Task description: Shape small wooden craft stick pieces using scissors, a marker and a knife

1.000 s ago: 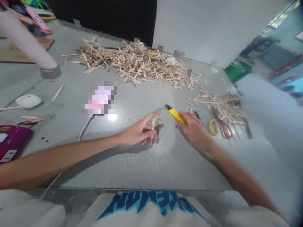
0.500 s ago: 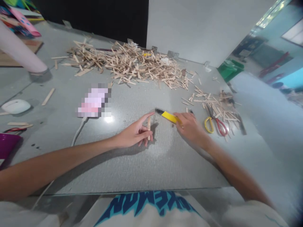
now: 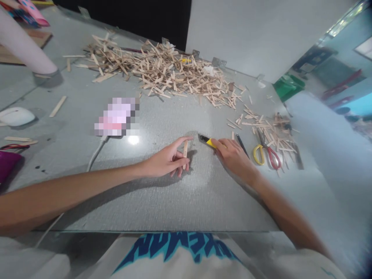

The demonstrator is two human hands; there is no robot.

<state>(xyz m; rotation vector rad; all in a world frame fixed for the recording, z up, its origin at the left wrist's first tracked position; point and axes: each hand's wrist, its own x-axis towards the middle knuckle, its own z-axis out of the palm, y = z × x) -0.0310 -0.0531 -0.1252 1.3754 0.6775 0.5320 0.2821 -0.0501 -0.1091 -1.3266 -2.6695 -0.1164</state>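
Left hand [image 3: 168, 161] pinches small wooden stick [image 3: 185, 149]. Right hand [image 3: 235, 155] closed around yellow cutter [image 3: 211, 143], blade near stick, apart. Scissors [image 3: 265, 146] lie beyond, right side.

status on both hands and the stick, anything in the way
Left hand holding wooden stick. Right hand gripping yellow cutter, blade apart from stick. Left index fingertip sits between blade and stick in this view.
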